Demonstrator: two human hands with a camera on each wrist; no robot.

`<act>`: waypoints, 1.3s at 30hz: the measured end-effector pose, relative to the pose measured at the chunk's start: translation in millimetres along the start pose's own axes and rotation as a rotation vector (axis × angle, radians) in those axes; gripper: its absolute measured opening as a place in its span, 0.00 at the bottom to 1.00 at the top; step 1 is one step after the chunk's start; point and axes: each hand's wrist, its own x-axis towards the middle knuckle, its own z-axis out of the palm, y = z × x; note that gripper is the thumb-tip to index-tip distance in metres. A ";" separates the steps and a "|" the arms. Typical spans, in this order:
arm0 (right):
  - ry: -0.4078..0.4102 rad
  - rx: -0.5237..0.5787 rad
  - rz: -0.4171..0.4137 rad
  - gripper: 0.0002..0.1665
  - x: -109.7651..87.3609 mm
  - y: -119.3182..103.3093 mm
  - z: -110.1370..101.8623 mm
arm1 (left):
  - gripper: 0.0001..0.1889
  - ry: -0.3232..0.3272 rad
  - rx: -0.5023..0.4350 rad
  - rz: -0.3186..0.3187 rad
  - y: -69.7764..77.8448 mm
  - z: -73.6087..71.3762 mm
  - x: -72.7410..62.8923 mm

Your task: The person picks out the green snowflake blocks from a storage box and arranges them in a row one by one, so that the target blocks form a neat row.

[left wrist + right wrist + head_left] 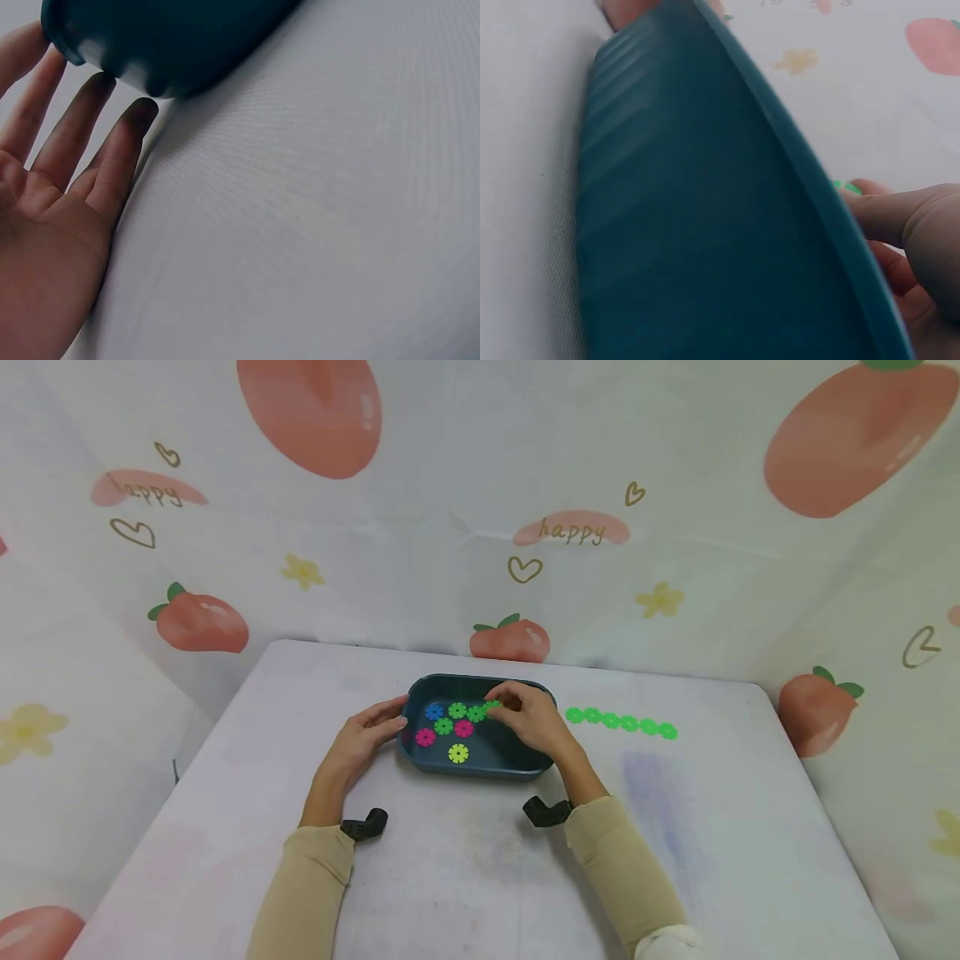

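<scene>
"What is held?"

"By the part-closed right hand (531,717), a green disc (492,704) is pinched near the far edge of the tray (480,770); its left end is touched by the left hand (358,742), fingers nearly straight, presumably for steadying."

"And outward?"

"Mixed discs (464,727) are contained toward the left; a green row (629,723) is laid beyond the right edge, probably kept separate."

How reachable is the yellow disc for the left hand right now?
Probably yes: the left hand touches the left end of the tray, and the yellow disc lies uncovered inside, so only the rim seems in the way.
</scene>
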 end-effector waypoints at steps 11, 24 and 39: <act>0.104 0.108 -0.037 0.14 -12.7 -9.5 -15.6 | 0.33 -0.003 0.000 -0.005 -0.5 -0.7 0.5; 0.159 0.184 -0.037 0.15 -19.5 -2.6 -22.6 | 0.32 0.006 -0.001 -0.008 0.4 0.6 0.4; 0.259 0.194 0.069 0.16 -31.4 12.3 -53.6 | 0.33 0.014 0.000 -0.015 -0.2 1.0 2.2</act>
